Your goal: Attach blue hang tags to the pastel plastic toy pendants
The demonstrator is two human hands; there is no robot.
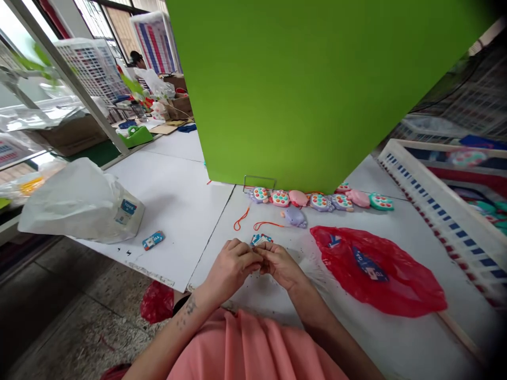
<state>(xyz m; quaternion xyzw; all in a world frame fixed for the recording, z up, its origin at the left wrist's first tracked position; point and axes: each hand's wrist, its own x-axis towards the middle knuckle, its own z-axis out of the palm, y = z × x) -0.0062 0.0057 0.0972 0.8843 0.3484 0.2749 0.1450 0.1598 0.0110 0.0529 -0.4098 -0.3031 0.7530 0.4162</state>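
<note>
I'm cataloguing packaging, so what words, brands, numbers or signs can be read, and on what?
"TOYS": label on or inside the white bag.
"TO", rest unclear: loose card on the table.
"TO", rest blurred: blue card in the red tabletop bag.
Too small to read: small cards beyond the left hand and right hand.

Free tabletop [184, 192] between white bag [81, 203] and green panel [285, 95]

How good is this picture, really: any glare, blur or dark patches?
Head view: the window at upper left is washed out white; head view: toys in the white basket at right look smeared; head view: the red plastic bag has glossy highlights; head view: right-hand corners fall dark; head view: left hand and right hand look clearer.
</note>
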